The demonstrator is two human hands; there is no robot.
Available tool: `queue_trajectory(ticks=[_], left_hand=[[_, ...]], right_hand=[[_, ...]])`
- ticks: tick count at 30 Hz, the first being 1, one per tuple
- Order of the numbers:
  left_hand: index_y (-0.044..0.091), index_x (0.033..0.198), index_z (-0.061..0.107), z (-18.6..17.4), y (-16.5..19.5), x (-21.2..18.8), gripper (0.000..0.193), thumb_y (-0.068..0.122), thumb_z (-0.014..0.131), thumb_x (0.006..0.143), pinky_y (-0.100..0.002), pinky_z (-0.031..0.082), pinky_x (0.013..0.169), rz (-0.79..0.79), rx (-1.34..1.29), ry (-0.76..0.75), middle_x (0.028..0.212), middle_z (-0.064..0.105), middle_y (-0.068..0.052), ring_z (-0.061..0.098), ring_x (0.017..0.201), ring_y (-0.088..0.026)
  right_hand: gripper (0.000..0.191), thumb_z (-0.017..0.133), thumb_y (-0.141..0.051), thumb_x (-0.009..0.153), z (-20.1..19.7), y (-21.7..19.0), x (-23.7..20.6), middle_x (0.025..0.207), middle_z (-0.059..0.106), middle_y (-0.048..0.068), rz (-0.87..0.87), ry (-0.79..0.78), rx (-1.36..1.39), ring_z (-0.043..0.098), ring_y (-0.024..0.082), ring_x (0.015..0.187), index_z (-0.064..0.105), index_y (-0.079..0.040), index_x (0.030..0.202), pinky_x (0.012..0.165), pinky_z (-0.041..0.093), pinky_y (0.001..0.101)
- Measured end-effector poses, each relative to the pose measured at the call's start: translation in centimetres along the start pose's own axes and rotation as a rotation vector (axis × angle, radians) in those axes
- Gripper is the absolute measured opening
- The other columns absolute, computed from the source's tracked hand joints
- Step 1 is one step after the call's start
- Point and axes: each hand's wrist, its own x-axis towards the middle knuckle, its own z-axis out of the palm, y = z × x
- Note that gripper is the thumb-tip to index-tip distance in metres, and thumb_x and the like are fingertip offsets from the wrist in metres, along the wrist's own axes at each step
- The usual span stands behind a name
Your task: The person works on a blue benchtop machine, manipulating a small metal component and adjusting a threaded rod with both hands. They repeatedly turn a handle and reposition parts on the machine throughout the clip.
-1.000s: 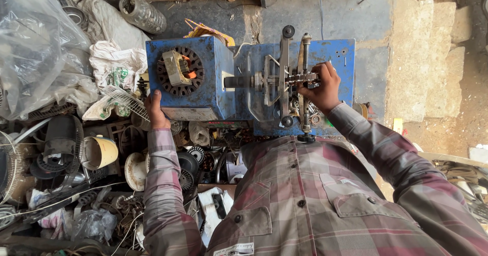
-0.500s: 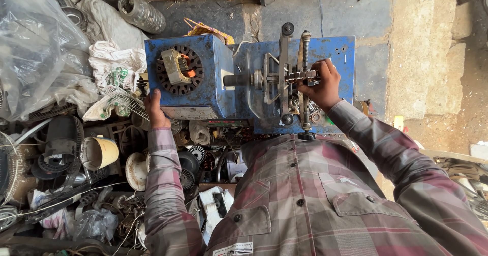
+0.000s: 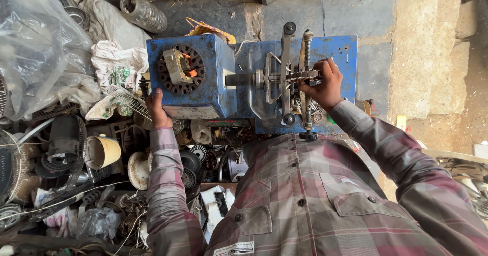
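A blue metal winding machine [image 3: 223,68] stands in front of me, with a dark round stator core [image 3: 180,69] lying on its box-shaped left part. My left hand [image 3: 157,109] grips the lower left corner of that blue box. My right hand [image 3: 321,84] is closed around the small toothed metal part on the upright frame of rods [image 3: 295,75] at the machine's right half. Both my arms wear a plaid shirt.
Scrap fills the floor to the left: fan guards [image 3: 124,99], a cream cup-shaped housing [image 3: 101,151], motor parts [image 3: 190,160], wires, crumpled cloth [image 3: 119,57] and a big clear plastic bag [image 3: 35,47]. A coiled metal piece [image 3: 142,12] lies at the back. Bare concrete lies to the right.
None of the objects has moved; my right hand has shifted very slightly on the rod frame, and the left hand stays on the box corner.
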Motion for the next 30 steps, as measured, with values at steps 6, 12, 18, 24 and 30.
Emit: queue_trajectory(ticks=[6, 12, 18, 24, 30], left_hand=[[0.020, 0.075, 0.056, -0.1, -0.1, 0.0, 0.043, 0.055, 0.081, 0.082, -0.039, 0.039, 0.089, -0.001, -0.033, -0.003, 0.080, 0.050, 0.005, 0.050, 0.084, -0.015], [0.020, 0.076, 0.058, -0.1, 0.0, 0.0, 0.039, 0.052, 0.080, 0.081, -0.038, 0.040, 0.086, -0.005, -0.051, -0.001, 0.079, 0.052, 0.006, 0.051, 0.084, -0.013], [0.018, 0.076, 0.055, -0.2, -0.1, 0.0, 0.043, 0.051, 0.080, 0.085, -0.038, 0.038, 0.085, 0.006, -0.072, -0.022, 0.080, 0.048, 0.005, 0.046, 0.082, -0.014], [0.019, 0.075, 0.057, -0.3, -0.4, 0.2, 0.041, 0.052, 0.079, 0.084, -0.037, 0.039, 0.085, 0.009, -0.050, -0.012, 0.079, 0.050, 0.006, 0.049, 0.082, -0.013], [0.016, 0.095, 0.066, -0.9, -1.6, 0.4, 0.038, 0.047, 0.082, 0.081, -0.039, 0.050, 0.086, -0.057, -0.174, -0.019, 0.091, 0.059, 0.004, 0.059, 0.091, -0.016]], right_hand=[[0.055, 0.095, -0.024, 0.072, 0.0, 0.1, 0.1, 0.103, 0.061, 0.015, -0.015, 0.011, -0.009, 0.064, 0.032, 0.089, 0.060, 0.002, 0.106, 0.076, 0.053, 0.0419], [0.052, 0.094, -0.022, 0.074, 0.0, 0.0, 0.1, 0.103, 0.061, 0.015, -0.004, 0.008, -0.011, 0.064, 0.031, 0.089, 0.060, 0.001, 0.106, 0.076, 0.053, 0.0413], [0.053, 0.093, -0.022, 0.074, -0.1, -0.1, 0.1, 0.102, 0.060, 0.015, 0.002, 0.006, -0.005, 0.063, 0.032, 0.088, 0.060, 0.001, 0.107, 0.075, 0.052, 0.0419], [0.055, 0.094, -0.024, 0.073, -0.2, -0.2, 0.2, 0.101, 0.060, 0.016, -0.002, 0.002, -0.003, 0.062, 0.033, 0.087, 0.059, 0.001, 0.106, 0.074, 0.052, 0.0422], [0.056, 0.096, -0.028, 0.074, -0.2, -0.4, 0.4, 0.103, 0.061, 0.016, 0.009, 0.002, 0.014, 0.063, 0.031, 0.089, 0.060, 0.002, 0.106, 0.076, 0.053, 0.0414]])
